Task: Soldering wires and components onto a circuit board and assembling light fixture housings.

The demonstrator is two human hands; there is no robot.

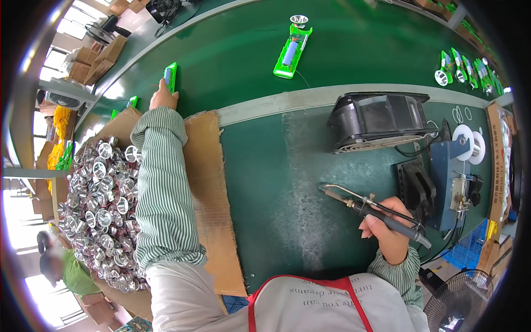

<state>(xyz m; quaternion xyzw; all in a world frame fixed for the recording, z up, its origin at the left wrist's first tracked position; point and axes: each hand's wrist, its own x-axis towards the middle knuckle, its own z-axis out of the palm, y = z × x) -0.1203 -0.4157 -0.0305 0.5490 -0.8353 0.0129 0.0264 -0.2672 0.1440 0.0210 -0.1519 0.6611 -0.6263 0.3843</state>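
Observation:
My left hand (164, 98) reaches far over to the left, its fingers closed on the near end of a bright green plastic casing (172, 76) with a blue cell in it. Part of that casing is hidden behind the fingers. In my right hand (389, 232) is a soldering iron (381, 216), held by its dark handle. A thin curved metal tube runs along the iron, and its tip points left above the whitish worn patch of the green bench mat (260, 182). Another green casing (289, 55), with a blue cell and a reflector, lies at the far middle.
Under my left arm, a cardboard box holds a heap of silvery reflectors (105, 193), with a cardboard flap (207, 205) beside it. A black fan (381, 119) and a blue solder feeder (442, 182) stand right. Several green casings (467, 72) lie far right; a person (77, 271) is at lower left.

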